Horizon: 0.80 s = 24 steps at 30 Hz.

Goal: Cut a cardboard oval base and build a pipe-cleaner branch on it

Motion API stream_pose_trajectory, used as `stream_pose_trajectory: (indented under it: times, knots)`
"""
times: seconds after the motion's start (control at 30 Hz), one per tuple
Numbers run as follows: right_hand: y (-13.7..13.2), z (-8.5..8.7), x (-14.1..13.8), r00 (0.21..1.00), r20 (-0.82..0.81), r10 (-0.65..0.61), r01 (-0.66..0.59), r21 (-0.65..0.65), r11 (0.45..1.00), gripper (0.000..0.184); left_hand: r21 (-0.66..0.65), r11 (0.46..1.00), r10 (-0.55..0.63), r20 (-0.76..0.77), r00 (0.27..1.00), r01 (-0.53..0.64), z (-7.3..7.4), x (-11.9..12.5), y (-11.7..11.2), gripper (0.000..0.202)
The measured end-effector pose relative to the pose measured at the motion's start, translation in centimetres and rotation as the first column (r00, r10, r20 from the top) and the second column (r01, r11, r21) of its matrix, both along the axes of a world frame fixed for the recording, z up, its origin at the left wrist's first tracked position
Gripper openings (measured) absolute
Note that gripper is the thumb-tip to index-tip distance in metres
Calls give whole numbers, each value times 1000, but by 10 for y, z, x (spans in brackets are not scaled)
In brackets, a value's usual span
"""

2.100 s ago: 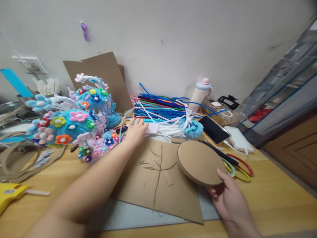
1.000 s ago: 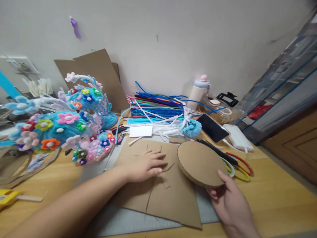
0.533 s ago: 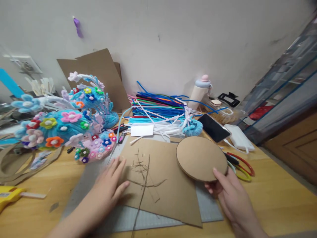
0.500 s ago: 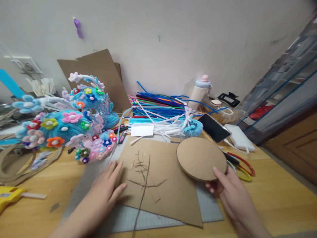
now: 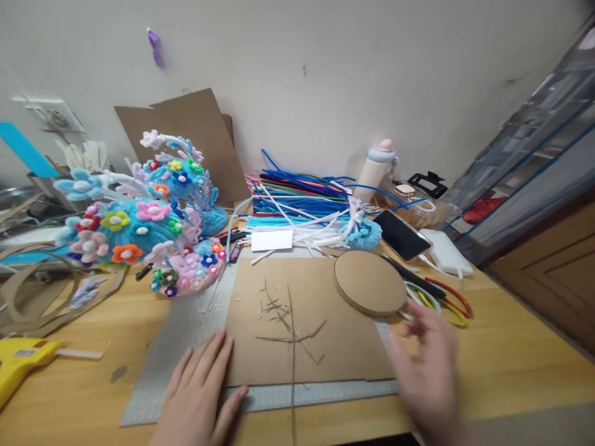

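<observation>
A rectangular cardboard sheet (image 5: pixel 357 353) lies on the grey cutting mat (image 5: pixel 171 365), with thin brown cardboard strips (image 5: pixel 290 337) scattered over it. One long strip runs past the sheet's front edge. My left hand (image 5: pixel 199 384) rests flat at the sheet's lower left corner, fingers spread. On the sheet's upper right corner sits a round cardboard disc (image 5: pixel 369 282). Beside its right edge is my right hand (image 5: pixel 427 365), blurred by motion, thumb and fingers apart, holding nothing that I can see.
Fuzzy flower decorations (image 5: pixel 139 229) stand at left, above a yellow glue gun (image 5: pixel 28 359). Pipe cleaners (image 5: pixel 302 204) are heaped at the back. A phone (image 5: pixel 402 235), power bank (image 5: pixel 446 251), bottle (image 5: pixel 375 170) and coloured-handled tools (image 5: pixel 446 297) lie or stand to the right.
My right hand has let go of the disc, which now lies on the sheet's upper right corner. The sheet has turned straighter on the mat. My left hand has shifted down.
</observation>
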State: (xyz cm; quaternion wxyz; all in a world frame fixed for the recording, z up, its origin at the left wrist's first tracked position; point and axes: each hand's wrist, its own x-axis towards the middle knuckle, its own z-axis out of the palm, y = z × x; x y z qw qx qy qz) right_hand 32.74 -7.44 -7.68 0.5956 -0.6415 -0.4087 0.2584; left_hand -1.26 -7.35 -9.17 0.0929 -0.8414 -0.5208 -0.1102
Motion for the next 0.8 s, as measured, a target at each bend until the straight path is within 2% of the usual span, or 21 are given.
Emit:
stream_pose_trajectory:
  times: [0.03,0.07,0.1,0.13,0.17,0.27,0.33,0.47,0.57,0.63,0.73,0.77,0.8]
  knots:
    - [-2,2,-10,946,238,221,-206,-85,975,64,12,1000,8,5,1000,-8,0,-1,-2,68]
    - [-1,3,-20,823,370,431,-372,-223,901,69,20,1000,12,6,1000,-12,1,-2,-3,63]
    - [2,4,-30,697,428,575,-468,-337,817,79,23,1000,10,2,1000,-10,1,-2,-4,58]
    - [7,4,-40,596,450,665,-507,-432,746,90,25,1000,2,-5,1000,-2,2,-3,-4,54]
    - [14,3,-49,522,477,707,-504,-496,707,97,27,1000,-9,-12,1000,9,3,-4,-4,52]
    - [42,1,-73,396,545,739,-466,-574,673,108,35,998,-44,-29,999,45,6,-5,-4,51]
    - [64,0,-87,349,572,742,-471,-578,666,112,38,997,-59,-39,997,61,8,-6,-4,50]
    - [102,0,-111,247,594,765,-573,-547,610,119,41,997,-65,-52,997,67,10,-6,-4,49]
    - [116,2,-125,181,605,775,-675,-496,545,116,36,998,-55,-54,997,57,11,-5,-6,48]
    - [117,5,-131,127,595,794,-757,-459,465,111,19,998,-51,-53,997,52,11,-5,-6,48]
    - [111,12,-130,20,555,832,-872,-398,286,100,-15,998,-59,-22,998,59,12,-8,-7,47]
    - [108,15,-128,-3,527,850,-895,-381,233,97,-35,998,-59,3,998,59,12,-9,-7,46]
    - [105,17,-125,0,489,872,-907,-368,206,94,-58,997,-50,38,998,52,11,-11,-6,42]
